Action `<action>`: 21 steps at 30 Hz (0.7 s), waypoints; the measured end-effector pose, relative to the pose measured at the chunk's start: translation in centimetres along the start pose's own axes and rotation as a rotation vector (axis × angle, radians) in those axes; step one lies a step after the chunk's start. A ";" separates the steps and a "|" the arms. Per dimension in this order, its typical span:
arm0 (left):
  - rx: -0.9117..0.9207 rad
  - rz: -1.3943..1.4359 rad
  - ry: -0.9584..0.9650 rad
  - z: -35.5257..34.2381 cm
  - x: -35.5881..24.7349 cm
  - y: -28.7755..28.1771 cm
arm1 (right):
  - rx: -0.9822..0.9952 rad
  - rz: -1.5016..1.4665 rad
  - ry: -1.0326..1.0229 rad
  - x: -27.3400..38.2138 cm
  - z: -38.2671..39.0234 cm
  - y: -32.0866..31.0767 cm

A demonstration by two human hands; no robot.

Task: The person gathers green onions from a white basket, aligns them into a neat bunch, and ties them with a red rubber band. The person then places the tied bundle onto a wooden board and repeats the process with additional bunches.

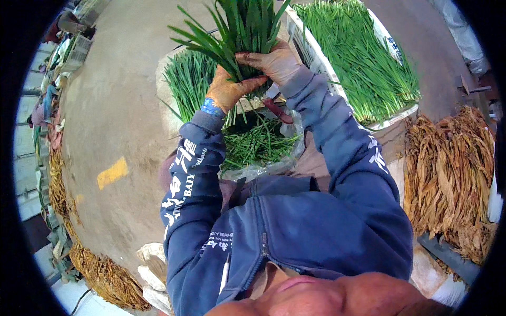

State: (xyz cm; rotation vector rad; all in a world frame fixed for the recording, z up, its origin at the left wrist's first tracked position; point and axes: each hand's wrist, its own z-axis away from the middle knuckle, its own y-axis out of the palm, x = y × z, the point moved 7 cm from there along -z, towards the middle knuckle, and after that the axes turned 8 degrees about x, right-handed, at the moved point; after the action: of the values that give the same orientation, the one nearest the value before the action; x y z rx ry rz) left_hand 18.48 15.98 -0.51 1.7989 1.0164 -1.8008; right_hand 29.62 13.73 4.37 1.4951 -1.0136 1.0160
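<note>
Seen from the head camera, a person in a dark blue jacket (311, 221) grips a bunch of long green leaves (245, 34) at the far middle of the scene, its tips cut off by the upper edge. The left hand (227, 88) clasps the bunch from the left and the right hand (275, 62) from the right, the leaves hiding some of the fingers. More cut greens (190, 79) lie beyond the left forearm, partly masked by that hand.

Below the hands, short green clippings (258, 145) fill a container edged with clear plastic (289, 160), its shape largely hidden by the sleeves and jacket. A dark red object (278, 110) at its far rim is hard to make out. To the far right, a white crate (311, 47) holds leafy greens (358, 58); dried brown leaves (443, 168) hang nearer. Clutter along the left is too small to identify.
</note>
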 end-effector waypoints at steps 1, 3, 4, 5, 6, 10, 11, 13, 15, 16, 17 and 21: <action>0.003 -0.044 0.020 -0.9 0.4 -0.2 | 0.004 0.017 0.024 -1.2 -0.7 -0.7; -0.021 -0.012 -0.058 -1.5 1.8 -0.7 | 0.005 -0.078 0.064 -3.5 -1.7 -2.0; -0.037 -0.049 -0.057 -1.9 2.1 -0.9 | 0.012 -0.071 0.073 -4.3 -2.2 -2.4; -0.053 -0.086 -0.055 -2.3 2.3 -1.1 | 0.018 -0.065 0.083 -5.0 -2.5 -2.7; -0.057 0.008 -0.120 -2.2 3.0 -1.0 | 0.023 -0.077 0.085 -5.5 -2.8 -3.0; -0.052 0.092 -0.202 -2.3 7.1 -1.0 | 0.084 -0.110 0.034 -5.0 -4.4 -1.4; -0.085 0.085 -0.146 -2.3 7.4 -1.0 | 0.103 -0.114 0.008 -5.0 -4.8 -0.9; -0.161 0.061 -0.031 -2.1 6.7 -1.1 | 0.166 -0.262 0.023 -4.0 -4.9 1.5; -0.260 0.069 -0.098 -0.8 3.9 -1.5 | 0.192 -0.323 -0.006 -3.8 -5.4 2.3; -0.317 0.189 -0.082 0.0 4.2 -2.2 | 0.185 -0.299 -0.069 -2.3 -5.1 2.6; -0.379 0.311 -0.068 1.2 4.5 -2.8 | 0.231 -0.284 -0.125 0.1 -4.4 3.3; -0.474 0.799 0.220 5.8 0.9 -4.9 | 0.140 0.045 -0.293 4.8 1.5 -3.4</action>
State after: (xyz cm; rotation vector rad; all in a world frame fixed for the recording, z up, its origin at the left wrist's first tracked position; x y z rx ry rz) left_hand 10.86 15.17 -0.88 1.7496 0.5805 -0.8217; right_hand 34.38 12.22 7.86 1.7810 -1.2052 0.9317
